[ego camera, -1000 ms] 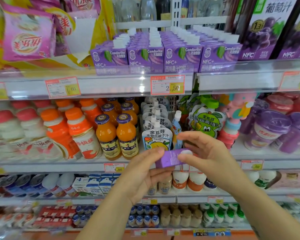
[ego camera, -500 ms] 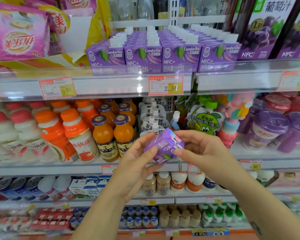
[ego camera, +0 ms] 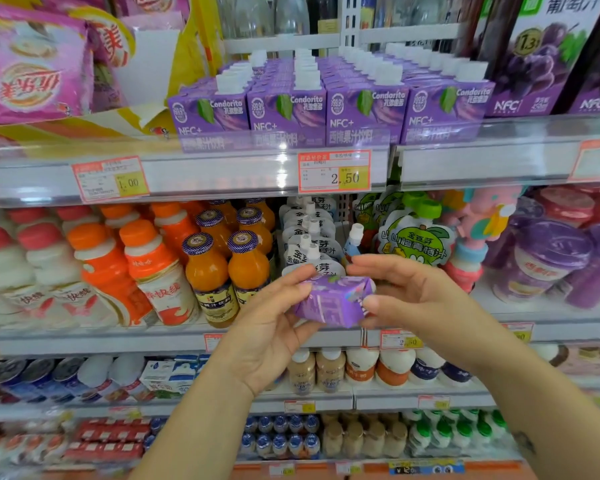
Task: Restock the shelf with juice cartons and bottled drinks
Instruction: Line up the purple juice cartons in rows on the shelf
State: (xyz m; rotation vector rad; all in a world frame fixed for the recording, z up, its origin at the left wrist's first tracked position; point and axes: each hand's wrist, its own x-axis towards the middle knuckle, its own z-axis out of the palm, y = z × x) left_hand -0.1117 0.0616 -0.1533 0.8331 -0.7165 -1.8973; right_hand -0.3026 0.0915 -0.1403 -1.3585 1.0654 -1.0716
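Note:
A small purple juice carton (ego camera: 331,301) is held between both hands in front of the middle shelf. My left hand (ego camera: 274,334) grips its left side with thumb and fingers. My right hand (ego camera: 402,296) pinches its right end. The carton lies tilted on its side. Above, on the upper shelf (ego camera: 222,174), stand several rows of matching purple Condorito cartons (ego camera: 326,109) with white caps, filling the shelf front.
Orange juice bottles (ego camera: 229,268) and orange-capped milk drinks (ego camera: 153,271) stand left of the hands. White and green drink pouches (ego camera: 413,237) hang behind. Purple cups (ego camera: 548,261) sit right. Large grape juice boxes (ego camera: 541,57) are upper right; pink bags (ego camera: 32,64) upper left.
Both hands have lifted the carton slightly and turned it, from showing a corner and top to lying on its side. The view has moved closer to the shelf.

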